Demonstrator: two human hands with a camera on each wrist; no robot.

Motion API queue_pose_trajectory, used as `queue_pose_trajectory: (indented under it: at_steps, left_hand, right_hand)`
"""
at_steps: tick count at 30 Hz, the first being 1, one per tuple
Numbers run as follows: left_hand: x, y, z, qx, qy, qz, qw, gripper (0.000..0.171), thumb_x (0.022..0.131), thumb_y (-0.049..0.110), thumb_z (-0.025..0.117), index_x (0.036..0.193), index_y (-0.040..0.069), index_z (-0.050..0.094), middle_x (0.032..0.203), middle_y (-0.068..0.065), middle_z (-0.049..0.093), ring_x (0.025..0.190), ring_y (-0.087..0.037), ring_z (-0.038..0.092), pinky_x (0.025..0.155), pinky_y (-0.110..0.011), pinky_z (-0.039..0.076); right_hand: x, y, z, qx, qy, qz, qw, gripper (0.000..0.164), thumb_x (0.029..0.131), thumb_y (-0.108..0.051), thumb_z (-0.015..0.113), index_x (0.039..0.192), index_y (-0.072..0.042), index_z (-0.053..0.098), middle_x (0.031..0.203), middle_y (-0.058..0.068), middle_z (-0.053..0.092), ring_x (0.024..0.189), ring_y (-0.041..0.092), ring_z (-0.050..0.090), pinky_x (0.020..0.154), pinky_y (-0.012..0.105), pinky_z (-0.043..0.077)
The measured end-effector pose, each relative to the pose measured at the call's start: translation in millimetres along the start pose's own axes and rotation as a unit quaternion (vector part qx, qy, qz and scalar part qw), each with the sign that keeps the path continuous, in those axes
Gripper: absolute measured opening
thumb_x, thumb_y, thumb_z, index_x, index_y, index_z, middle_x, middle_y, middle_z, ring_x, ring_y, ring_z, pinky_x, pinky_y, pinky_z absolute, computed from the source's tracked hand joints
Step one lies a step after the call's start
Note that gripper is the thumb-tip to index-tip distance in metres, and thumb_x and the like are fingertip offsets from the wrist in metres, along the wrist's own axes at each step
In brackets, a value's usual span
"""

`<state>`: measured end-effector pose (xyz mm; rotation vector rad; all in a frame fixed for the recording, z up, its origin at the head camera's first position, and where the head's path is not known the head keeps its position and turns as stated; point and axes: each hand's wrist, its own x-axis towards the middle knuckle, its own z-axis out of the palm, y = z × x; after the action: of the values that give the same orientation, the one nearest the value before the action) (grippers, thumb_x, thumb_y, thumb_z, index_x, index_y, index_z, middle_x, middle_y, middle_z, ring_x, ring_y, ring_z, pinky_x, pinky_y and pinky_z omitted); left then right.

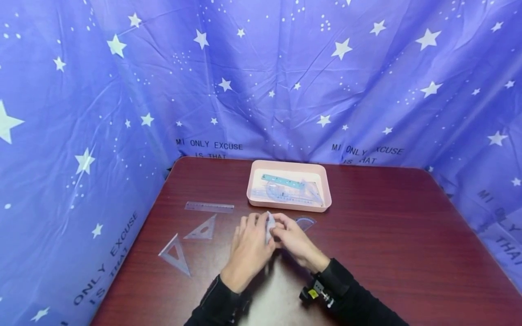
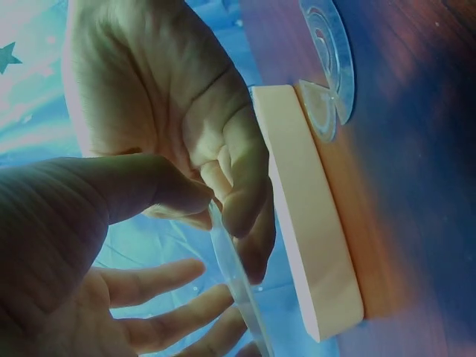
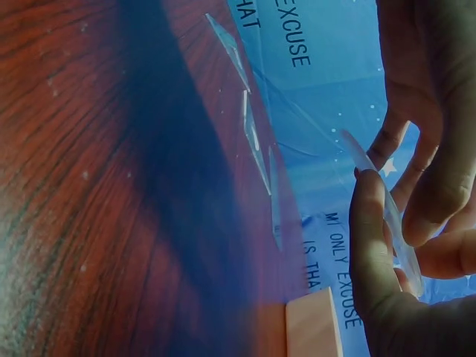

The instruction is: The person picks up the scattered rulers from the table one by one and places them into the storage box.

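Note:
Both hands hold one thin, clear plastic piece [image 1: 269, 226] above the table, just in front of the tray. It is seen nearly edge-on, so its exact kind is hidden. My left hand [image 1: 253, 244] pinches it from the left; in the left wrist view the thumb lies on one side of the piece [image 2: 239, 277] and spread fingers behind it. From the right, my right hand [image 1: 294, 237] pinches it with curled fingers; the right wrist view shows the piece [image 3: 394, 216] tilted between both hands. Just beyond the right hand, a clear protractor [image 1: 305, 222] lies partly hidden.
A pink tray [image 1: 288, 208] at the back holds a teal-edged ruler [image 1: 282, 181] and several clear measuring tools. Left of the hands lie a clear ruler [image 1: 209, 207] and two clear set squares, one nearer the ruler [image 1: 209, 228] and another set square [image 1: 182, 260] toward the table's left edge.

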<state>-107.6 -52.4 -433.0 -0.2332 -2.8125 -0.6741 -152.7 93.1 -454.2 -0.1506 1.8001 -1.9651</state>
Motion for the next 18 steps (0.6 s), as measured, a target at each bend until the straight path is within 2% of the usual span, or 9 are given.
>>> queue_pose_trajectory:
  at_steps: [3,9,13,18]
  left_hand:
    - [-0.4,-3.9,1.2,-0.019,-0.002,0.009,0.9998,0.063,0.085,0.017,0.083,0.143,0.004,0.064,0.130,-0.018,0.067,0.115,-0.035,0.062,0.095,-0.050,0.055]
    - [1.0,-17.5,-0.4,-0.101,-0.017,0.020,0.9946,0.049,0.096,0.020,0.076,0.141,0.003,0.064,0.132,-0.017,0.067,0.115,-0.031,0.061,0.095,-0.049,0.058]
    - [3.2,-31.1,-4.2,-0.120,-0.029,-0.007,0.9923,0.048,0.102,0.023,0.070,0.144,0.001,0.062,0.139,-0.020,0.064,0.125,-0.035,0.059,0.106,-0.054,0.055]
    - [8.5,-59.4,-10.0,-0.088,-0.029,-0.063,0.9936,0.053,0.103,0.025,0.070,0.147,-0.002,0.059,0.141,-0.026,0.062,0.129,-0.042,0.058,0.110,-0.059,0.051]
  right_hand:
    - [1.4,1.3,-3.0,-0.005,-0.001,0.001,1.000,0.049,0.099,0.005,0.049,0.148,0.010,0.044,0.116,0.011,0.073,0.094,0.014,0.069,0.080,0.029,0.063]
    - [2.7,3.2,-14.0,-0.010,-0.005,-0.004,1.000,0.048,0.098,0.006,0.047,0.146,0.011,0.044,0.115,0.013,0.070,0.091,0.015,0.070,0.076,0.029,0.065]
    - [1.8,0.5,-22.8,-0.017,-0.006,-0.016,1.000,0.047,0.100,0.007,0.045,0.147,0.013,0.042,0.119,0.018,0.066,0.092,0.018,0.070,0.075,0.031,0.066]
    - [0.8,-7.9,-37.8,-0.056,0.018,-0.027,0.998,0.045,0.101,0.005,0.048,0.145,0.012,0.047,0.109,0.013,0.069,0.088,0.016,0.068,0.071,0.030,0.065]
